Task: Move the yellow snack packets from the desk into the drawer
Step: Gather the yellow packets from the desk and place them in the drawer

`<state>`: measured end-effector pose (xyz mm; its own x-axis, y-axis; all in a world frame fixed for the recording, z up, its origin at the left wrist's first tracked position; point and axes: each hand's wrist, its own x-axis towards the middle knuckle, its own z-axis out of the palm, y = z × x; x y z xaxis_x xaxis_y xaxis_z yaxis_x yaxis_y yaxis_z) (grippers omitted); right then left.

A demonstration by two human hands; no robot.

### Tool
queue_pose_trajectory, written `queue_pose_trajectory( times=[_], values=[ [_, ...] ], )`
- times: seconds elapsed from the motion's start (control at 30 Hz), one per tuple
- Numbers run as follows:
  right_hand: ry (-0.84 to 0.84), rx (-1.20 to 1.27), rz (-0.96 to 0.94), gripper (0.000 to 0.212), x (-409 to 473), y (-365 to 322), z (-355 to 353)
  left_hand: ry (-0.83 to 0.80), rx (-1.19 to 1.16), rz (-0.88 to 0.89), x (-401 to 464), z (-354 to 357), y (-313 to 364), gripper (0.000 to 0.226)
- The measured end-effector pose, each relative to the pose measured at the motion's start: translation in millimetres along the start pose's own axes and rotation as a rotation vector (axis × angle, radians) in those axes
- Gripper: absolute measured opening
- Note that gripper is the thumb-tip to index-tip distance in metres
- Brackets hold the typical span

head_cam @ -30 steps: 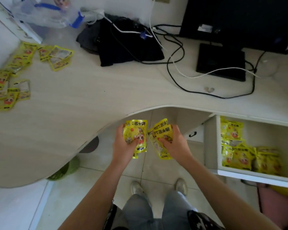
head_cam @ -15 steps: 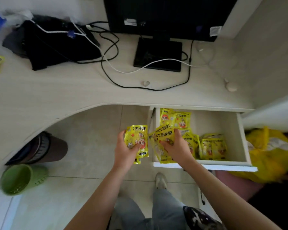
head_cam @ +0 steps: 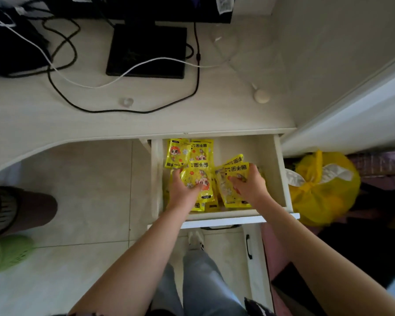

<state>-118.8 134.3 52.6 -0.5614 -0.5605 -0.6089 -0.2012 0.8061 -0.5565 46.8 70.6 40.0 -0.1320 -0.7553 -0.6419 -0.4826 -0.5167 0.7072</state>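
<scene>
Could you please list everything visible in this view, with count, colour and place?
Snack packets: several, exact count unclear, yellow, inside the open drawer.
Drawer: one, white, pulled out under the desk.
Desk: one, pale wood, across the top.
Monitor base: one, black, on the desk.
Cables: one white and some black, on the desk.
Round object: one, cream, desk right.
Tied bag: one, yellow, right of the drawer.
Basket: one, green, floor left.
Left hand: holds packets in the drawer.
Right hand: holds packets in the drawer.
</scene>
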Motion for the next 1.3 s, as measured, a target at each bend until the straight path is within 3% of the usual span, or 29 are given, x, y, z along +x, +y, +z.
queue_pose_trajectory(
  times=[0.4,0.7,0.93,1.3],
  values=[
    [0.043,0.081,0.129,0.043,94,34,-19,-0.043,0.018,-0.142,66,77,19,0.088],
    [0.024,0.029,0.094,0.044,141,39,-12,-0.071,0.126,-0.016,105,116,32,0.078],
    [0.010,-0.193,0.135,0.043,135,47,-20,-0.095,0.423,0.106,104,104,23,0.059],
    [-0.028,-0.355,-0.087,0.042,83,16,-15,-0.097,0.472,0.207,67,47,15,0.042]
  ],
)
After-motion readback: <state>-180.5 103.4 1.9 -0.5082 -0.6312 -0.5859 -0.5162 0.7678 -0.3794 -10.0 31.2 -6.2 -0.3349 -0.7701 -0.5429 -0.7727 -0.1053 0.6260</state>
